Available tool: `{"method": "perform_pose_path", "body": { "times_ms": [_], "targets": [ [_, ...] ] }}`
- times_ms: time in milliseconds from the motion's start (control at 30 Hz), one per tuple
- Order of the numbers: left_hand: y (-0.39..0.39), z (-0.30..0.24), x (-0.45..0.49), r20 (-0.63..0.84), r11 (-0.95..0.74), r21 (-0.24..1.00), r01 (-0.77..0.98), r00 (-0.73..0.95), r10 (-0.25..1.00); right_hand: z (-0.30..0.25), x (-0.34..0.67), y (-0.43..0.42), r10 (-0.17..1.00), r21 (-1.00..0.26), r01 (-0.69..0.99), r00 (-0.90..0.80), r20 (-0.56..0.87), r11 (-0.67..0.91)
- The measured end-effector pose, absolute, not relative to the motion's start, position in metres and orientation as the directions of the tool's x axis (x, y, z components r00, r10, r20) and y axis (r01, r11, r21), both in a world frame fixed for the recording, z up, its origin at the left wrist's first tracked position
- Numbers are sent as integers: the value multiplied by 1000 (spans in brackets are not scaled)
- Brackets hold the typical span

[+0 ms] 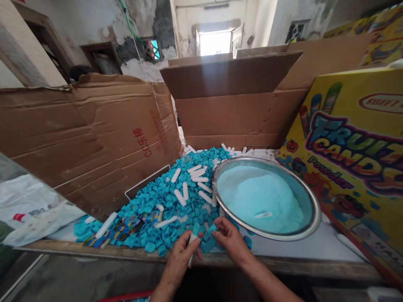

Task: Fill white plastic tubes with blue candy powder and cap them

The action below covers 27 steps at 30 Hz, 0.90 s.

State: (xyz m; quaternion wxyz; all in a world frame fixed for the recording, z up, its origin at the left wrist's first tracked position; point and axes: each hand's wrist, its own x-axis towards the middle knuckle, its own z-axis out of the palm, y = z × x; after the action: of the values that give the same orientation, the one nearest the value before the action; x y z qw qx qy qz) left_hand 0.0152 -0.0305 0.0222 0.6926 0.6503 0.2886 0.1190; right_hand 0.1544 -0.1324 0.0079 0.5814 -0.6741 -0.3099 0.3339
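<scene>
My left hand (180,256) grips a white plastic tube (191,247) with a blue cap (196,228) on its top end, at the near edge of the table. My right hand (229,235) pinches a loose blue cap (212,228) just to the right of that tube. Both hands rest at the front of a big heap of blue caps (163,197) with white tubes (185,191) scattered over it. A steel bowl (310,224) of pale blue powder (258,197) stands right beside my right hand.
Cardboard sheets (94,134) and an open carton (233,100) wall the table at left and back. A yellow "Fruit Candy" box (355,155) leans at the right. A white plastic bag (28,209) lies at left, colourful wrappers (126,226) among the caps, and the wooden table edge (94,251) runs in front.
</scene>
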Motion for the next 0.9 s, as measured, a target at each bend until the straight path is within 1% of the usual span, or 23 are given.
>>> {"method": "perform_pose_path", "body": {
  "times_ms": [33,67,100,167,233,333,467,533,633,700,800,900],
  "targets": [
    [-31,23,14,-241,133,970,202,810,535,12,153,-135,826,-986,-150,545,-146,-76],
    [-31,24,12,-237,138,971,194,815,529,16,152,-137,848,-955,-295,496,-186,-36],
    [-32,25,11,-232,141,973,185,821,523,19,150,-140,865,-918,-397,455,-210,-14],
    [-35,28,11,-221,146,975,170,831,511,25,146,-145,877,-868,-497,420,-234,6],
    [-39,32,11,-216,151,975,161,843,493,27,143,-149,873,-851,-526,418,-249,9],
    [-42,35,14,-216,149,975,164,852,477,27,141,-152,863,-878,-479,446,-237,7],
    [-44,36,16,-220,120,975,185,851,476,30,140,-155,836,-950,-308,510,-200,-39],
    [-46,34,17,-226,105,974,200,865,449,32,139,-157,823,-962,-267,535,-194,-53],
    [-52,27,20,-240,119,970,210,891,384,30,137,-160,803,-974,-225,578,-143,-11],
    [-56,24,24,-242,152,968,198,893,380,27,136,-161,782,-985,-173,613,-111,-4],
    [-60,24,30,-251,162,966,203,886,389,23,137,-164,775,-996,-70,626,-84,-52],
    [-61,29,33,-211,63,977,203,897,388,27,143,-168,808,-986,95,587,-54,-135]
  ]
}}
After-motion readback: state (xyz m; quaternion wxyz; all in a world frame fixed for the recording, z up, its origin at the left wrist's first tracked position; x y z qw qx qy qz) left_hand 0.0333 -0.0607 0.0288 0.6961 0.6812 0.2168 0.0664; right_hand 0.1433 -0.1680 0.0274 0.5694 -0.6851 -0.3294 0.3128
